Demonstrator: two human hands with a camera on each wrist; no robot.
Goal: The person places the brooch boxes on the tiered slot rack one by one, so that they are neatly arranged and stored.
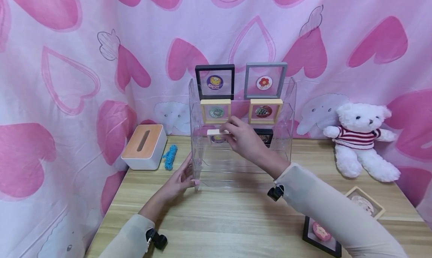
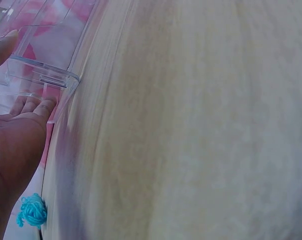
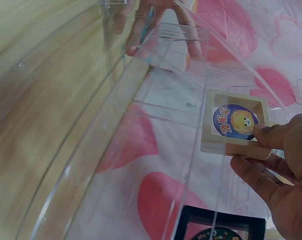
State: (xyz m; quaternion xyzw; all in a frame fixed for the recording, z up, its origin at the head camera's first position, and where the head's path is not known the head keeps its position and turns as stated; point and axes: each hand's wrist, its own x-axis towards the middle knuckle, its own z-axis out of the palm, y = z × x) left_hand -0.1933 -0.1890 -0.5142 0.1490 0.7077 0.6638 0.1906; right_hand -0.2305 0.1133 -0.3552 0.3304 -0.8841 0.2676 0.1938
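Note:
A clear tiered display rack (image 1: 243,175) stands on the table. My left hand (image 1: 180,179) holds its left side near the base, thumb at the front edge and fingers along the outer side. My right hand (image 1: 241,136) pinches a small cream frame (image 3: 234,120) with a purple and yellow badge inside, at the rack's lower filled tier. To the right on that tier is a small black frame (image 1: 264,136), partly hidden by my right hand. Above are two light wood frames (image 1: 216,111), (image 1: 265,111), then a black frame (image 1: 215,81) and a grey frame (image 1: 265,80) on top.
Left of the rack are a white tissue box (image 1: 143,149) with a wooden lid and a bundle of blue cord (image 1: 170,157). A white teddy bear (image 1: 357,141) sits at the right. Under my right sleeve lie a black frame (image 1: 305,230) and a wooden frame (image 1: 379,209).

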